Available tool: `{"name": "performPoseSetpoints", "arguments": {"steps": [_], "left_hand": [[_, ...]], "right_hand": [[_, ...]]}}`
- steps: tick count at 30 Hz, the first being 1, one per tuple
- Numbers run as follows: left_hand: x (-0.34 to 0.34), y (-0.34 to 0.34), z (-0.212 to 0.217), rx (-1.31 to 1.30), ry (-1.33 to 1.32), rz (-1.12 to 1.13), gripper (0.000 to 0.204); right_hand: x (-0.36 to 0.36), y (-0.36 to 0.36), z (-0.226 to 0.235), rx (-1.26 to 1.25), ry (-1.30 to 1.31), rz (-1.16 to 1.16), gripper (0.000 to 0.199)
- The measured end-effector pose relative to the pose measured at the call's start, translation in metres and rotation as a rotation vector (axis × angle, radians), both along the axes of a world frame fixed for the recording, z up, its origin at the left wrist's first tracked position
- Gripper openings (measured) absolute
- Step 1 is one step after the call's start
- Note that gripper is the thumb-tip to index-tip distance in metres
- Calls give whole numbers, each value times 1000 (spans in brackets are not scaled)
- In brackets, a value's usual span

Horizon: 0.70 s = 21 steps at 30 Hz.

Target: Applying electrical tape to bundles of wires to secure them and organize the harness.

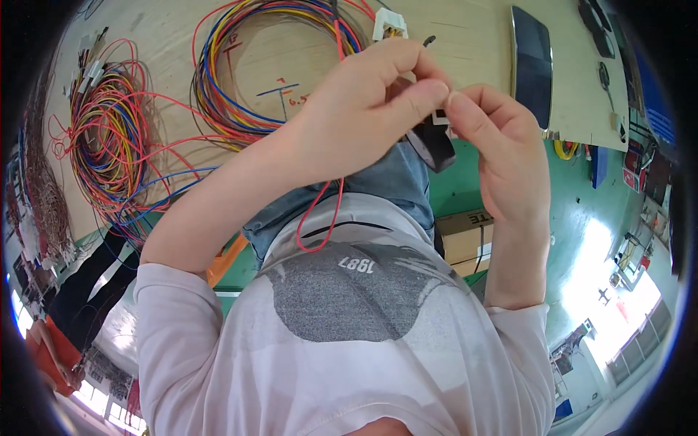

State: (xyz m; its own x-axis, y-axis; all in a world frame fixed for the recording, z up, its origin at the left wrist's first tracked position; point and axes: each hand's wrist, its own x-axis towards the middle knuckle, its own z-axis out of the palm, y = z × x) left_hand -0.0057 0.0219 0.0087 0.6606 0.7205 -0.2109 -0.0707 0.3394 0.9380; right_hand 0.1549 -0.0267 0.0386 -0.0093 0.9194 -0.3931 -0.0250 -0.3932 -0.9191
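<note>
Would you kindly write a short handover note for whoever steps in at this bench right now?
Left hand: raised over the bench edge, fingers pinched on a small part where the red wire ends; the part itself is hidden.
Right hand: fingertips meet the left thumb on the same spot; a roll of black tape hangs just below.
On the wooden bench: two coils of coloured wire, a white connector and a dark phone.
Done: cannot tell from this view.
Left: the pinched end is not yet released.
</note>
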Motion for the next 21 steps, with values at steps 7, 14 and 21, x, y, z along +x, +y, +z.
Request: {"name": "performPoseSetpoints", "arguments": {"steps": [7, 14, 21], "left_hand": [[4, -18, -7, 699, 312, 249, 48], [0, -18, 7, 556, 491, 96, 55], [-2, -13, -9, 899, 357, 459, 64]], "right_hand": [[-12, 0, 11, 69, -197, -16, 16], [-16, -11, 11, 345, -367, 14, 13], [-22, -18, 13, 355, -358, -44, 15]]}}
